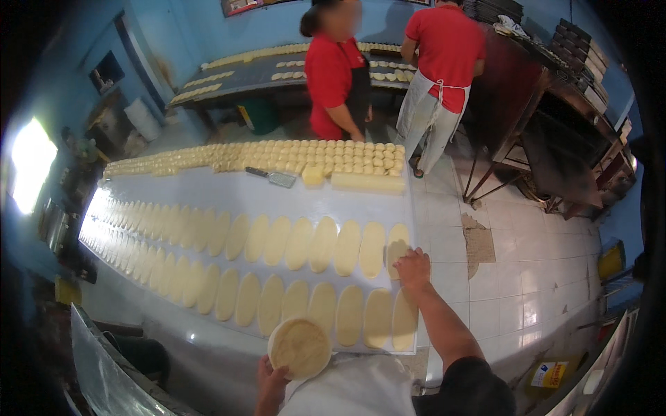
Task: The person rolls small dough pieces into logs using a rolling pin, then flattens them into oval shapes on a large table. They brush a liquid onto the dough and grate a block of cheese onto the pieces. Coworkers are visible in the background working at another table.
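Observation:
My left hand (272, 378) grips the rim of a round white bowl (272, 338) at the table's near edge. Inside the bowl lies a tan, crumbly or powdery filling (302, 347). Over the last dough oval (397, 239) at the right end of the far row is my right hand (414, 270). Its fingers are bunched together, and whatever they hold is hidden. Two long rows of flat, pale dough ovals (322, 312) stretch leftward across the white table (208, 187).
Many dough balls (298, 154) line the table's far edge. Before them lie a metal scraper (281, 179), a yellow block (313, 175) and a pale roll (368, 182). Two people in red shirts (444, 55) stand beyond. Right of them is a dark oven (503, 90); a yellow container (548, 374) sits lower right.

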The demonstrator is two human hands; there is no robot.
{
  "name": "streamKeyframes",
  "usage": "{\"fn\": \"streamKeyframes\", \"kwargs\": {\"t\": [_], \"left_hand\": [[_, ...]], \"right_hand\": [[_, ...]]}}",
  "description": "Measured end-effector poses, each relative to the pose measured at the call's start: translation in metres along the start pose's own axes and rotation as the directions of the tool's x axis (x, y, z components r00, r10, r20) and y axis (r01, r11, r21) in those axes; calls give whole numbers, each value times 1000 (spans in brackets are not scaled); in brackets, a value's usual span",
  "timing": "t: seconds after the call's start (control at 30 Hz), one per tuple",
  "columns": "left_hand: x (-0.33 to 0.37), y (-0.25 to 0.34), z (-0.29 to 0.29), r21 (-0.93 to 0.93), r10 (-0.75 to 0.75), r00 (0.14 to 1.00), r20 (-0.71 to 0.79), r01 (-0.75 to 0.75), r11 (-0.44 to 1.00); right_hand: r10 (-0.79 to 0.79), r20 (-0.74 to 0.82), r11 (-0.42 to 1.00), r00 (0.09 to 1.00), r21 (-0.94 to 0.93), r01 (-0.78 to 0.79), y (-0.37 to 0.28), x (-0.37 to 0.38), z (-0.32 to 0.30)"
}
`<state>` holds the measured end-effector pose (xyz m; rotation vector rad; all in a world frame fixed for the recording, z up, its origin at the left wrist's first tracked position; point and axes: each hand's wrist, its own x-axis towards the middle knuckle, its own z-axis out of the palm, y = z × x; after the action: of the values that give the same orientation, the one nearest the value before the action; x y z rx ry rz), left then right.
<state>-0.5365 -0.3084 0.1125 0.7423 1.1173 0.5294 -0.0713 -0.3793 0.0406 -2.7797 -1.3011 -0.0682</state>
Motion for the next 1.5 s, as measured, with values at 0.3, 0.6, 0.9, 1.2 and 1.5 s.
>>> {"fn": "streamKeyframes", "kwargs": {"t": [0.3,0.6,0.9,1.2,1.5], "left_hand": [[-7,-3,-11,-27,5,993,-114,-8,1000],[-11,-13,-10,-43,32,993,-113,-37,998],[-3,-10,0,-22,-4,997,-77,2,1000],[-5,-26,-16,-102,25,986,-165,-42,994],[-20,-25,-34,-95,-20,952,-307,-10,995]], "right_hand": [[-130,-108,980,986,134,144,-48,28,7],[-677,-97,673,729,317,668,-148,-55,-54],[-849,-80,467,523,350,812,-231,-134,-50],[-446,-170,762,879,444,472,-149,-13,-36],[-428,-103,878,898,189,440,-126,54,7]]}}
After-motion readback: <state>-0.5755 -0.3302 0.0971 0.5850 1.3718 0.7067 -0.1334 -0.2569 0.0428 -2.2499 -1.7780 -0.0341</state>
